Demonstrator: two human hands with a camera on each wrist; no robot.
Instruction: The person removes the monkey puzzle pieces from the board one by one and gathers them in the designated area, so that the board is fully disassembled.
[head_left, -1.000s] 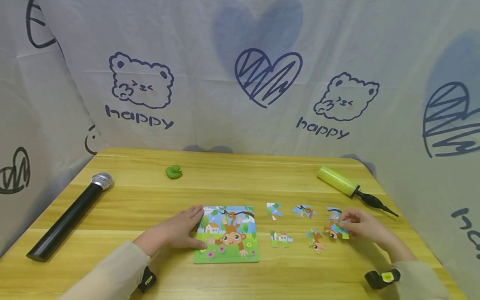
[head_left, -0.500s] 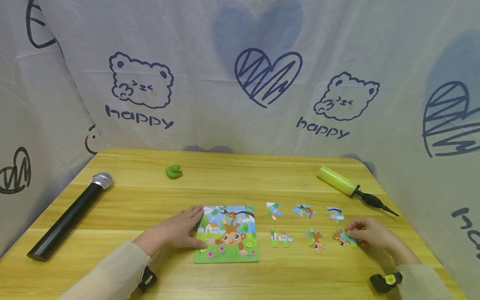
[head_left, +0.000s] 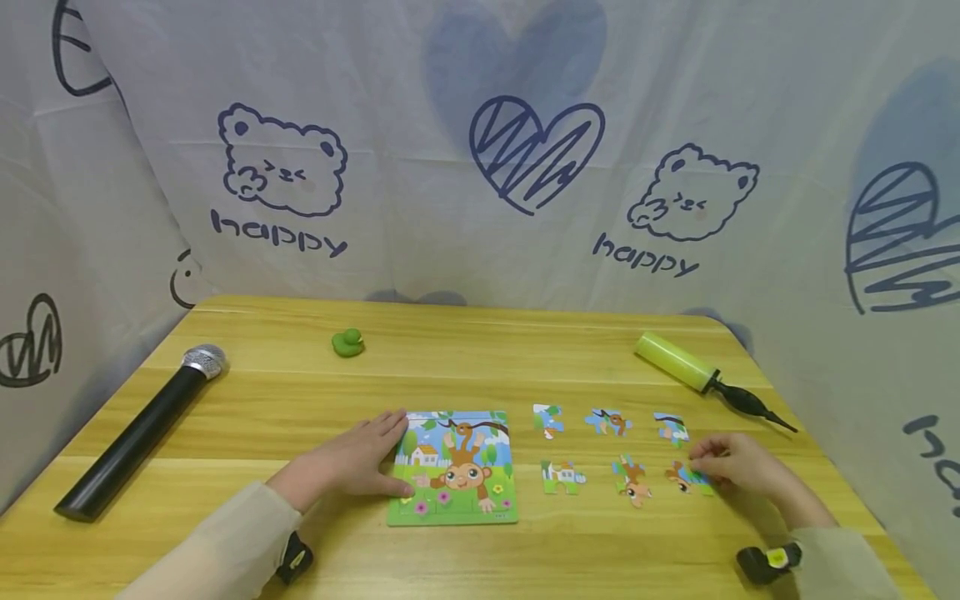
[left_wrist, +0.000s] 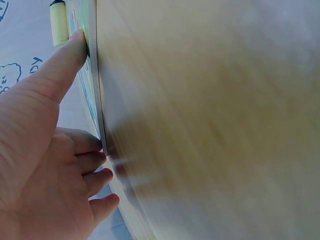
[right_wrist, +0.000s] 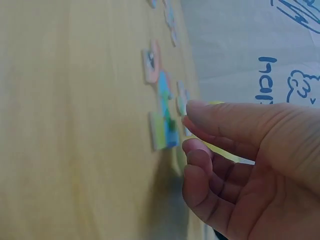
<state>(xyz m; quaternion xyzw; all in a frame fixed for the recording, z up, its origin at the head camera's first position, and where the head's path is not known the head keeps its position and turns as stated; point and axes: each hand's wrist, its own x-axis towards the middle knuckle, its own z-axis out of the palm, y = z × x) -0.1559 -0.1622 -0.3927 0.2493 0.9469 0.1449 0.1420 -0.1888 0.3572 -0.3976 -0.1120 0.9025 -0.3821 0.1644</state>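
A square picture board [head_left: 452, 517] with a monkey scene lies flat on the wooden table. My left hand [head_left: 358, 460] rests at its left side, thumb on the face and fingers against the edge, as the left wrist view confirms. Right of the board, several jigsaw pieces lie in two rows. My right hand [head_left: 738, 467] hovers beside the lower right jigsaw piece [head_left: 682, 477], partly covering it in the head view. In the right wrist view a gap separates its loosely bent fingers from that piece [right_wrist: 159, 129]. Another monkey piece [head_left: 633, 483] lies just left of it.
A black microphone [head_left: 131, 446] lies at the left, and a green toy duck [head_left: 347, 343] sits toward the back. At the back right is a yellow-green hand pump [head_left: 677, 362] with a black end. A printed cloth [head_left: 420, 208] hangs behind the table.
My right hand has moved down and to the right with the lower right piece, away from the piece above it, then let go. My left hand has stayed put.
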